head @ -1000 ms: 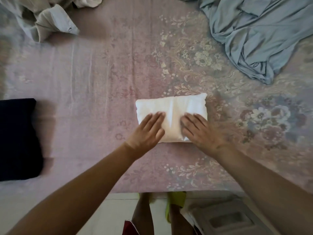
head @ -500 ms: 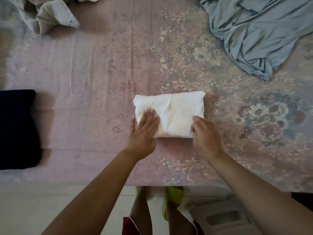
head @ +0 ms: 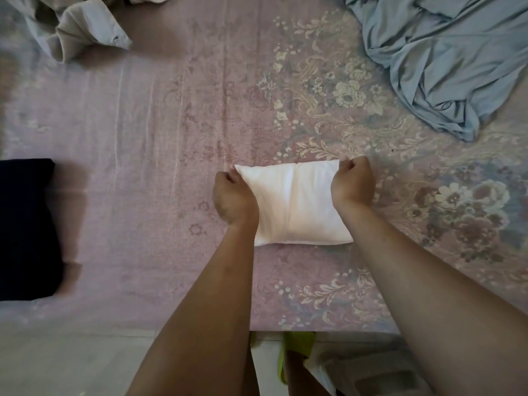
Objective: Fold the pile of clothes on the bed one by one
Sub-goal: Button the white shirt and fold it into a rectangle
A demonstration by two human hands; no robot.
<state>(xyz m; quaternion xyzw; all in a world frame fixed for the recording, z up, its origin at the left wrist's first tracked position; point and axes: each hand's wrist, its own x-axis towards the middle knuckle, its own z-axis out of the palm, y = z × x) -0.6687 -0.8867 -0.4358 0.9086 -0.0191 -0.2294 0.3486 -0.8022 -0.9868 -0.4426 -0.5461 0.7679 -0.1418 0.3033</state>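
While both hands, left hand (head: 233, 195) and right hand (head: 354, 181), pinch its far corners, folded white cloth (head: 297, 207) looks light, soft, floppy.

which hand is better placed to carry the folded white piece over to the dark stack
Left: the left hand grips the white garment's left corner, the side facing the dark folded stack.

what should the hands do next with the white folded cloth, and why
Probably lift the white folded garment and carry it left to set beside the dark folded garment. The left hand and right hand both grip its far corners, it already looks like a compact rectangle, and the blue garment and grey garment lie unfolded on the bed.
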